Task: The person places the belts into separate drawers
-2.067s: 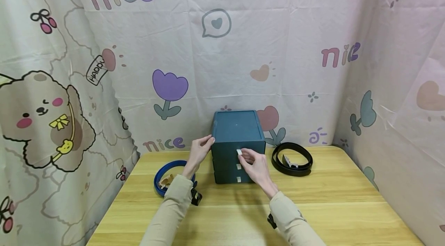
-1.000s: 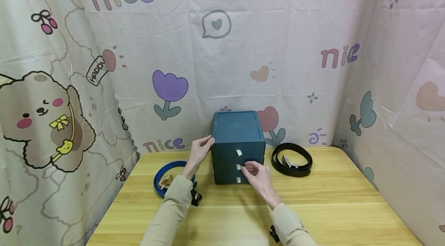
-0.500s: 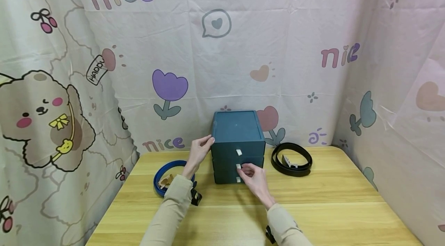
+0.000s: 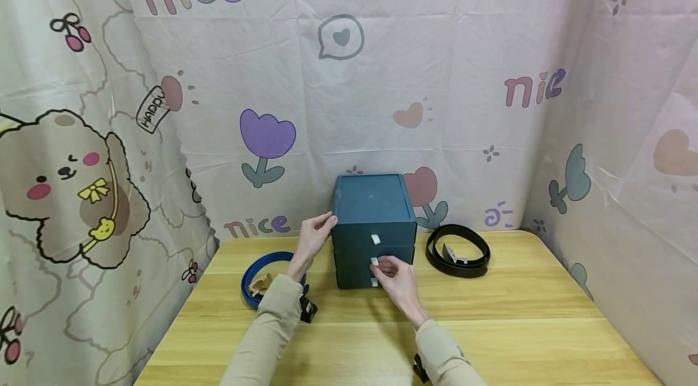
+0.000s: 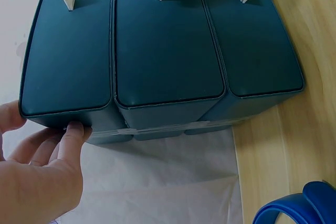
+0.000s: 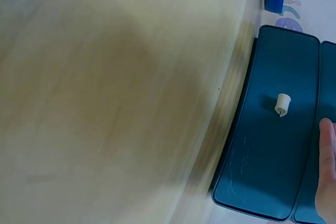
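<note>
A dark blue-green storage box with three stacked drawers point(image 4: 349, 265) stands at the back of the table, each drawer front bearing a small cream pull tab. My left hand point(image 4: 313, 240) grips the box's upper left front corner, thumb on one face and fingers against the side, as the left wrist view point(image 5: 47, 174) shows. With thumb and fingers my right hand point(image 4: 398, 280) pinches the middle drawer's pull tab point(image 4: 374, 262). The top pull tab point(image 4: 375, 239) and bottom pull tab point(image 4: 374, 282) are free. All drawer fronts sit flush.
A coiled blue belt point(image 4: 248, 274) lies left of the box, partly behind my left forearm. To the right is a coiled black belt point(image 4: 458, 269) with a silver buckle. The wooden table point(image 4: 518, 325) backs onto a printed curtain point(image 4: 349, 101).
My right hand has let go of the top drawer's tab, dropped to the middle one and taken hold of it. The left hand has stayed at the box's corner.
</note>
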Action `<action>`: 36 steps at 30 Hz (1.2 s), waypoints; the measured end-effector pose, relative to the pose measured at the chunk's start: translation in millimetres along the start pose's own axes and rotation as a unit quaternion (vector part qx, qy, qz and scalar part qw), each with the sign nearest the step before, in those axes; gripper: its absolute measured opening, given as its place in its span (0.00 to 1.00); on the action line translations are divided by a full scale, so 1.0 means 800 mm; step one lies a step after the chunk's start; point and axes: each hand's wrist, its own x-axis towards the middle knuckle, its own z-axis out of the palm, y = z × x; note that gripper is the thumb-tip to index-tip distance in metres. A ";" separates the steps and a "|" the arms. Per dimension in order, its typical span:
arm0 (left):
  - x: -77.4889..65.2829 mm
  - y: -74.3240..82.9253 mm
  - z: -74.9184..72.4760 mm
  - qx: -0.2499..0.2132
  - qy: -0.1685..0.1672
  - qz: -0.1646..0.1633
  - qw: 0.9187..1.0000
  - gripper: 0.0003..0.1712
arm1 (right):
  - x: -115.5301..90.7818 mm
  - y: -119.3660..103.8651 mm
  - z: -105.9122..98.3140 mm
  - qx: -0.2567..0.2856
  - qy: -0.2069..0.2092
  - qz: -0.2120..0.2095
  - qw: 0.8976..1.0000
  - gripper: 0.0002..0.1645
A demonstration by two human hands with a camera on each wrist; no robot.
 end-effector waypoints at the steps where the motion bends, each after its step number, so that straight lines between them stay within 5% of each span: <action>1: 0.000 0.000 0.000 0.000 0.000 0.000 1.000 0.27 | 0.000 0.000 0.000 -0.001 0.001 0.000 1.000 0.09; 36: 0.000 0.001 -0.001 -0.006 -0.002 -0.004 1.000 0.27 | -0.002 -0.009 -0.006 -0.021 -0.020 -0.001 1.000 0.06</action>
